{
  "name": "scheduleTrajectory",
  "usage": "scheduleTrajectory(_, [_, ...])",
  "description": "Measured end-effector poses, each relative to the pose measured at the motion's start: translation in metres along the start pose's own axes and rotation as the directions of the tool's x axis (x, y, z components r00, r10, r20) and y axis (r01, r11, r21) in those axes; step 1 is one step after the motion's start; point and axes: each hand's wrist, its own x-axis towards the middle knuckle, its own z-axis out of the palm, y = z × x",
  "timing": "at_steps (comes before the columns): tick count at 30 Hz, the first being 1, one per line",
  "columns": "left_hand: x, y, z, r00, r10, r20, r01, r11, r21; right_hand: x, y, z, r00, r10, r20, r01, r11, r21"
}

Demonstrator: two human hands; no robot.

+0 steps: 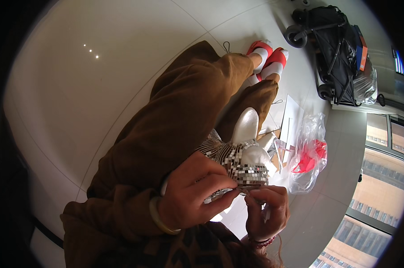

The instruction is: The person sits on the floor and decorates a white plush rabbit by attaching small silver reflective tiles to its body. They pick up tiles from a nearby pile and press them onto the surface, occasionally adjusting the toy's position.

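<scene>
In my lap lies a figure (250,174) partly covered in small square mirror tiles, with bare white, ear-like parts (247,125) showing. My left hand (197,191), with a pale bangle at the wrist, is in front of the tiled surface. Its thumb and forefinger pinch a tiny piece (244,191), too small to make out clearly. From the right, the fingertips of my right hand (267,209) meet the same piece; a red bead bracelet circles that wrist. Both hands hide part of the figure's lower side.
Beside my legs, a white sheet (291,117) leans near cardboard scraps. A clear plastic bag (307,181) with red material (310,157) lies on the tiled floor (121,83). Farther off stands a folded black wagon (335,57), near a window (372,187) on the right.
</scene>
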Motion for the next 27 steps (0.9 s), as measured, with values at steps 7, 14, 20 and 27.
scheduleTrajectory(7, [0.001, 0.006, -0.001, 0.998, 0.028, -0.053, -0.024, 0.997, 0.077, 0.001, 0.002, 0.0, 0.999, -0.033, 0.006, 0.033, 0.999, -0.018])
scheduleTrajectory(14, [0.0, 0.008, 0.0, 0.998, -0.01, -0.064, 0.015, 0.997, 0.071, 0.0, 0.003, 0.001, 0.999, -0.038, 0.003, 0.038, 0.999, 0.017])
scheduleTrajectory(20, [0.002, 0.012, 0.0, 0.997, -0.072, -0.035, 0.073, 0.997, 0.025, 0.0, 0.002, 0.001, 0.999, -0.044, 0.004, 0.044, 0.999, 0.011])
scheduleTrajectory(27, [-0.003, 0.012, -0.002, 0.988, -0.157, -0.007, 0.157, 0.986, -0.054, 0.001, 0.003, -0.001, 0.999, -0.05, 0.016, 0.05, 0.999, 0.022])
